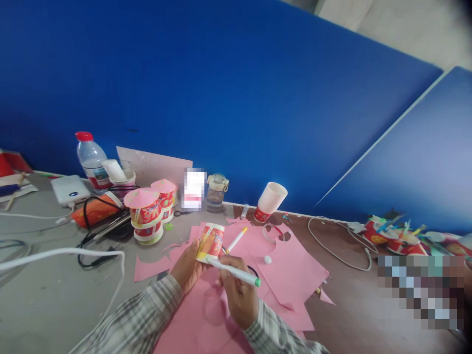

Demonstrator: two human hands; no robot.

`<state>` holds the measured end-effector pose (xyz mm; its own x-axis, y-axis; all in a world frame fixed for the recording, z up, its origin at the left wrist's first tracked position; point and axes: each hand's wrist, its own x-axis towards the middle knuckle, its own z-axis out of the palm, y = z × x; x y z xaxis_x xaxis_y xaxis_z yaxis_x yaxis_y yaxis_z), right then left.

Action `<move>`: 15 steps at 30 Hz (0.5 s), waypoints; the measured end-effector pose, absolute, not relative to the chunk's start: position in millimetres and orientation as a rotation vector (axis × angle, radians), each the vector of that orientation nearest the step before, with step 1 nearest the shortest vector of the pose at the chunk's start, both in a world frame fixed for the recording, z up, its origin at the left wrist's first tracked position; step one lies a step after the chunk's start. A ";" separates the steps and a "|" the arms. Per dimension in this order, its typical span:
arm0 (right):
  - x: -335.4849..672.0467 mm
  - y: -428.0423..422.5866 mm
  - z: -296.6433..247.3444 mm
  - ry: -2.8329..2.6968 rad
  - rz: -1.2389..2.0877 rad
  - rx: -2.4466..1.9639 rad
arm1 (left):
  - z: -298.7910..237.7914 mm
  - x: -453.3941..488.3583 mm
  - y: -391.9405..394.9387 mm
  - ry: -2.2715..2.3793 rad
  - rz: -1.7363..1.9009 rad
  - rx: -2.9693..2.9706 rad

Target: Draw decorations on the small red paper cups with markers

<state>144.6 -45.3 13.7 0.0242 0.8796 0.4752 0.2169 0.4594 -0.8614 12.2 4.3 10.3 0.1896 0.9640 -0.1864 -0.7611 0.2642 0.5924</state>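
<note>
My left hand [191, 268] is closed round a red and yellow printed paper cup [213, 239], holding it tilted above the pink paper [191, 314]. In my right hand [239, 295] is a white marker with a green end [236, 273], its tip at the yellow lower edge of the cup. Dark scissor handles show partly beneath the right hand. Just beyond the cup lies a white and yellow marker [236, 241]. A small white cap [267, 259] rests on the pink sheets to the right.
Cup models with pink cone tops [142, 199] stand at the left, near a water bottle [92, 160] and a power bank [70, 190]. Stacked paper cups [271, 200] and a clear jar [216, 194] line the blue partition [236, 98]. A white cable [121, 280] crosses the left side.
</note>
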 end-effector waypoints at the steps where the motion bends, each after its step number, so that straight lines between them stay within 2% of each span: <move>1: 144.5 -45.6 13.5 -1.492 0.679 -1.013 | 10.1 12.2 4.3 0.585 1.261 0.412; 15: 144.5 -45.9 16.4 -1.476 0.752 -1.010 | 8.8 12.6 3.8 0.615 1.281 0.409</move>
